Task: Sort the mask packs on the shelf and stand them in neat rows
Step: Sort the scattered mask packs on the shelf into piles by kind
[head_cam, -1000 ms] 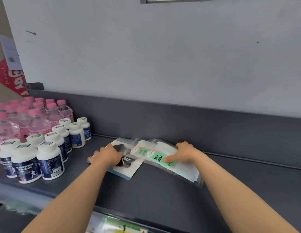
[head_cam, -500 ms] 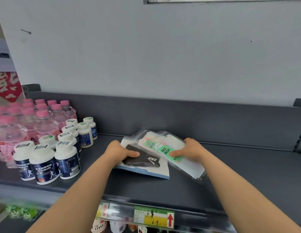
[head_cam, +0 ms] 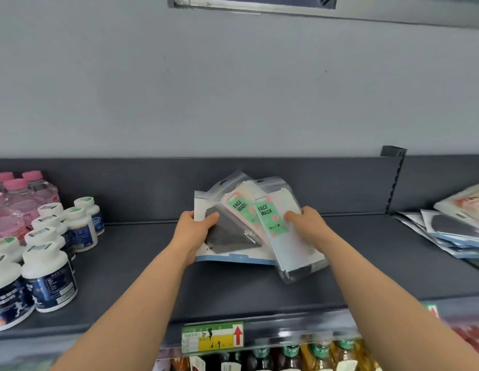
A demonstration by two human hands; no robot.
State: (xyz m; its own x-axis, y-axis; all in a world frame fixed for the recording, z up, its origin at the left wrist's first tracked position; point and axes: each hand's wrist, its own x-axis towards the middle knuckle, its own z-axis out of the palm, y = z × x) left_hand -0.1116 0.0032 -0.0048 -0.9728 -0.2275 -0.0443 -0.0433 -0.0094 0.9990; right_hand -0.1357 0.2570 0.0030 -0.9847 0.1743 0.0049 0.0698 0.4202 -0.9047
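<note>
My left hand (head_cam: 193, 228) grips the left edge of a white pack holding a black mask (head_cam: 227, 238), thumb on its front. My right hand (head_cam: 305, 223) pinches the clear green-labelled face mask packs (head_cam: 270, 218), two of them fanned out, thumb on the front one. Both sets are lifted and tilted up above the dark grey shelf (head_cam: 233, 287), overlapping in the middle. A stack of more mask packs (head_cam: 452, 231) lies flat on the shelf at the far right.
White supplement bottles (head_cam: 49, 274) with dark blue labels stand in rows at the left, pink-capped water bottles (head_cam: 21, 199) behind them. The shelf's back panel (head_cam: 152, 188) rises behind. A price tag (head_cam: 213, 336) hangs on the front edge, with bottles on the shelf below.
Both hands have raised the packs from lying on the shelf to a tilted, near-upright hold. The view has swung right, showing the stack at the far right.
</note>
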